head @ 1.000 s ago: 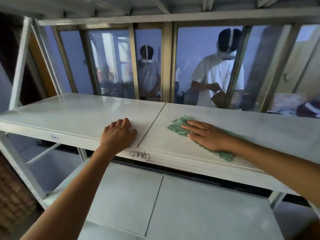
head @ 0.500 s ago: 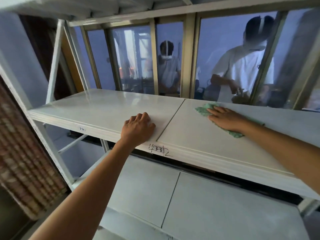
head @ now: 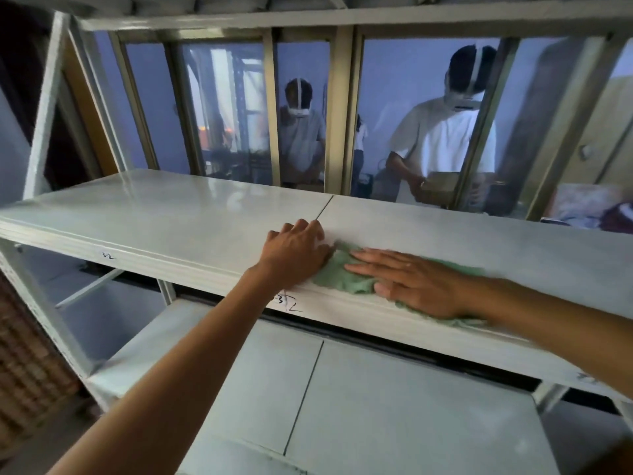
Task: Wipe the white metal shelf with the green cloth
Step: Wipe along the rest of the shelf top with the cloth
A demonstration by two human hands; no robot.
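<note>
Right hand (head: 416,286) flat on green cloth (head: 346,277) — left hand (head: 296,250) apparently touching cloth.

The cloth (head: 346,277) lies on the shelf (head: 171,214) near its front edge. The right hand (head: 414,284) lies flat on the cloth. The left hand (head: 294,252) rests just left, touching it.

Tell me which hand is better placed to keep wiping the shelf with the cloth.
The right hand. It lies flat on the green cloth near the front edge of the white metal shelf, fingers straight. The left hand rests on the bare shelf beside the cloth, probably just bracing.
</note>
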